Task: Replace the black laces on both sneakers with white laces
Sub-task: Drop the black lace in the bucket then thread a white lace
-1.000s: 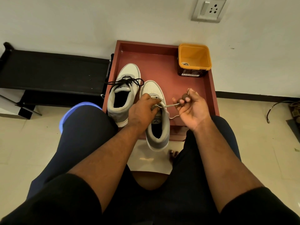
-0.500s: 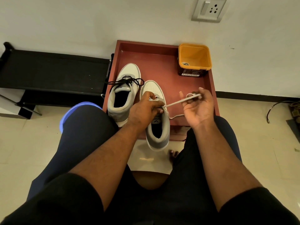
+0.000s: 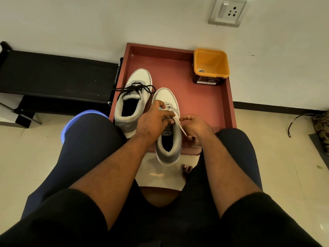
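The red tray (image 3: pixel 228 104) at frame centre carries both sneakers, long axes toward the wall. The left sneaker (image 3: pixel 135 97) keeps its black lace (image 3: pixel 137 88). The right sneaker (image 3: pixel 167 125) is being laced: left hand (image 3: pixel 153 120) steadies the eyelets, right hand (image 3: pixel 195 125) pinches the white lace (image 3: pixel 180 126). Next, I judge, comes threading the following eyelet.

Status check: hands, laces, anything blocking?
Left hand gripping right-side grey-white sneaker at its eyelets; right hand pinching flat white lace. Left-side grey-white sneaker still carries black lace. Nothing blocking.
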A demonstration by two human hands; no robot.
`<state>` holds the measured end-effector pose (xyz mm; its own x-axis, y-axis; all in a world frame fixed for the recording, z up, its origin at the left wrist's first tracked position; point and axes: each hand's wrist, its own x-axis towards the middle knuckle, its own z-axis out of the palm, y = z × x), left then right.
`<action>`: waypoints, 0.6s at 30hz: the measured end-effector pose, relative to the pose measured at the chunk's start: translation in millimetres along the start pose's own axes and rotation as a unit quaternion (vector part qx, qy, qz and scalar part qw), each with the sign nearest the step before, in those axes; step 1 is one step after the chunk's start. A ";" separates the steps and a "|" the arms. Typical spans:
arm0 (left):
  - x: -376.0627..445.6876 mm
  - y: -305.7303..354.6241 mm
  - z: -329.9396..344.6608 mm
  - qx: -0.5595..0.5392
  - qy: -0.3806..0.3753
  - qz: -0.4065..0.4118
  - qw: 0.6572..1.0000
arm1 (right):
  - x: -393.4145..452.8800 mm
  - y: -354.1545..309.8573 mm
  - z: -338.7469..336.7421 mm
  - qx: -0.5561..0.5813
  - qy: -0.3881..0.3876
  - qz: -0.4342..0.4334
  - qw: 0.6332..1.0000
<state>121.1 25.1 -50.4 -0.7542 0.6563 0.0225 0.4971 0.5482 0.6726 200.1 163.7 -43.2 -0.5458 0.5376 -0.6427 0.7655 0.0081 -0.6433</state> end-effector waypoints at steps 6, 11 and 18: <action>-0.7 4.4 -1.5 0.006 -0.012 -0.032 0.999 | 2.3 6.2 -5.3 -0.205 0.058 -0.091 0.973; 3.0 7.1 -8.1 -0.066 0.028 -0.064 0.995 | -13.0 -3.7 -13.3 -0.079 0.082 -0.195 0.974; -3.7 39.8 -23.1 -0.388 0.003 -0.176 0.905 | -38.3 -19.2 -26.3 0.486 -0.192 -0.218 0.824</action>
<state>133.7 32.6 -6.6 -0.8101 0.5083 -0.2923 -0.2241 0.1924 0.9554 215.3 165.1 4.7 -0.9069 0.3548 -0.2271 -0.0648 -0.6502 -0.7570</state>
